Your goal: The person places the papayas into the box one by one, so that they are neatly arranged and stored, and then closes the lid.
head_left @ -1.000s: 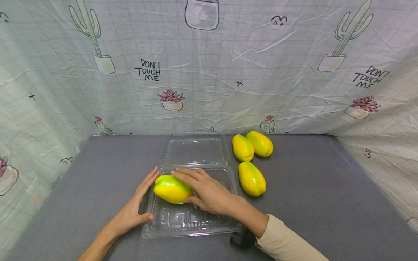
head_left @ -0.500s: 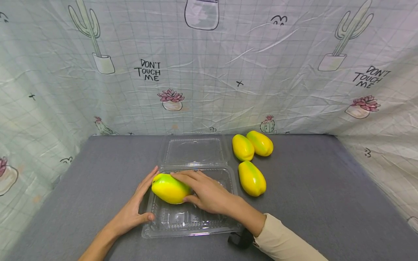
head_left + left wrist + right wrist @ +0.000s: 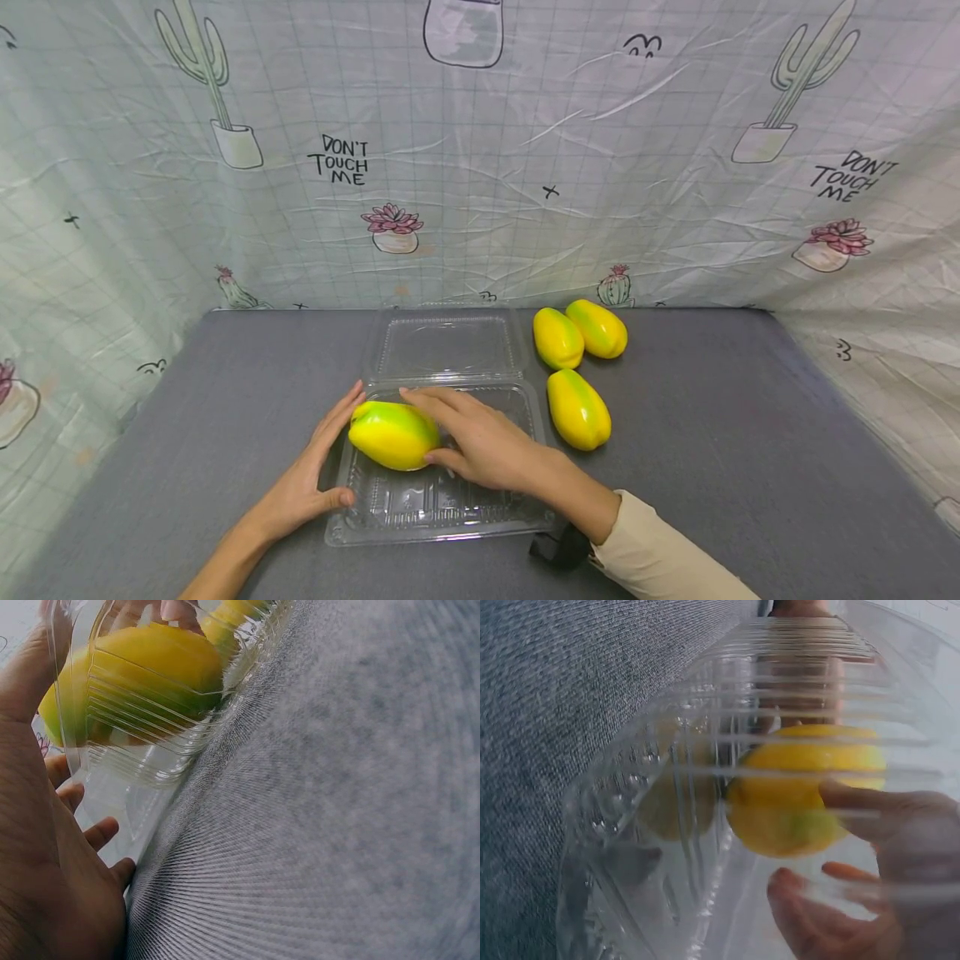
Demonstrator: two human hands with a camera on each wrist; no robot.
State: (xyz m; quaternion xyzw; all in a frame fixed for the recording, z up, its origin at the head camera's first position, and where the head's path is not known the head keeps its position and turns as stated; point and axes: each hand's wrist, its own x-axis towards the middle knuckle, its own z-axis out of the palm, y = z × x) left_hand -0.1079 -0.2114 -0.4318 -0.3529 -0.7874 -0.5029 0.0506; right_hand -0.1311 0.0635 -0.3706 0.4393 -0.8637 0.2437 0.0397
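A yellow-green papaya [image 3: 393,435] lies in the left back part of a clear plastic clamshell box [image 3: 442,532]. My right hand [image 3: 480,442] is at the papaya's right end, with the thumb near its front side and the other fingers raised behind it. In the right wrist view, the thumb overlaps the papaya [image 3: 802,787], while the fingers stand apart from it. My left hand [image 3: 303,479] rests along the box's left side, fingers extended and thumb spread toward the front. In the left wrist view, the box wall covers the papaya [image 3: 142,679].
The box's clear lid [image 3: 450,348] lies folded back on the grey tabletop [image 3: 720,450]. Right of the box are three more papayas: one nearer [image 3: 579,410] and two touching behind it, the left papaya [image 3: 558,338] and the right papaya [image 3: 597,328]. A printed curtain [image 3: 480,167] hangs behind.
The papaya has shifted slightly left inside the box. My right hand's fingers have loosened and drawn back a little to the right from it. My left hand has stayed in place.
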